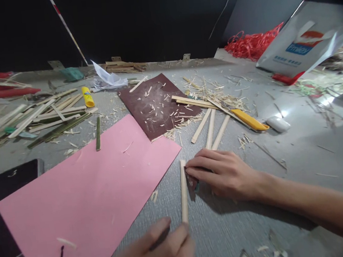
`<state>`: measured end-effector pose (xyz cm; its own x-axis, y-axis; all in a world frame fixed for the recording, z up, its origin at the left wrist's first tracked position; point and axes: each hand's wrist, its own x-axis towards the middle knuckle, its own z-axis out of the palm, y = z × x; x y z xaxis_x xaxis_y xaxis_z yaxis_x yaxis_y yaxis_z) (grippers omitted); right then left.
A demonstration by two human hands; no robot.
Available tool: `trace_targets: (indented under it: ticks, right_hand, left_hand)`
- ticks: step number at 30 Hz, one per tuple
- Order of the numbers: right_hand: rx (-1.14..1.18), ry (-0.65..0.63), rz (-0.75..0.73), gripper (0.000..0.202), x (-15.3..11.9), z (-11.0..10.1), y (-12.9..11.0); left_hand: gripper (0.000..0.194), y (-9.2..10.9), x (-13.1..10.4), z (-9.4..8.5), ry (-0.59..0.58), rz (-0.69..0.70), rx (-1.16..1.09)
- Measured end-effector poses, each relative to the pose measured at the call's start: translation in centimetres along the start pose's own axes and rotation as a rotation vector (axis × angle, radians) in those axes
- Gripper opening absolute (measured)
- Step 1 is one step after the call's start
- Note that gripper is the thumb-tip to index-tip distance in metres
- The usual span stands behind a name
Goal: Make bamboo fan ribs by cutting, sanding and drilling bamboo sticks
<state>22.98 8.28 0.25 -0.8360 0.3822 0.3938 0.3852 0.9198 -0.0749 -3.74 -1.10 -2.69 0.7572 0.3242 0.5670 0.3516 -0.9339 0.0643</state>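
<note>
A pale wooden strip lies lengthwise on the grey table, its near end pinched in the fingers of my left hand, which is slightly blurred. Beside its far end, my right hand is closed, fingertips touching or almost touching the strip. Under those fingers shows a small dark brown piece, perhaps sandpaper; most of it is hidden. Several similar strips lie just beyond my right hand. To the left of the strip is a pink sheet with a few shavings on it.
A brown sheet strewn with shavings lies farther back. A yellow utility knife and a white computer mouse are to the right. At left are a phone, a yellow glue stick and piled bamboo strips. A white bag stands back right.
</note>
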Motion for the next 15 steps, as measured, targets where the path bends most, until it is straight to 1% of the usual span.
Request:
trace_targets:
  ticks: [2,4,7,9,11,13,15]
  right_hand:
    - [-0.001,-0.003,-0.003,0.028,0.0,0.0,-0.1]
    - [0.010,-0.033,-0.008,0.029,0.1,-0.1,-0.2]
    - [0.077,-0.063,-0.070,0.029,0.3,-0.2,-0.8]
    - [0.140,-0.077,-0.126,0.030,0.4,-0.3,-1.4]
    - [0.173,-0.102,-0.147,0.031,0.5,-0.3,-1.9]
    - [0.160,-0.108,-0.130,0.030,0.4,-0.3,-1.6]
    - [0.123,-0.096,-0.078,0.026,0.2,-0.1,-0.7]
  left_hand:
    - [0.024,-0.1,0.3,-0.2,-0.030,-0.003,-0.020]
    - [0.023,-0.2,0.4,-0.3,-0.057,-0.001,-0.044]
    - [0.020,-0.2,0.3,-0.2,-0.030,-0.028,-0.056]
    - [0.017,-0.1,0.1,0.0,-0.033,-0.030,-0.061]
    - [0.014,0.0,0.0,0.1,-0.031,-0.033,-0.055]
    - [0.012,0.1,0.0,0.2,-0.029,-0.036,-0.065]
    - [0.011,0.1,0.1,0.0,-0.023,-0.047,-0.078]
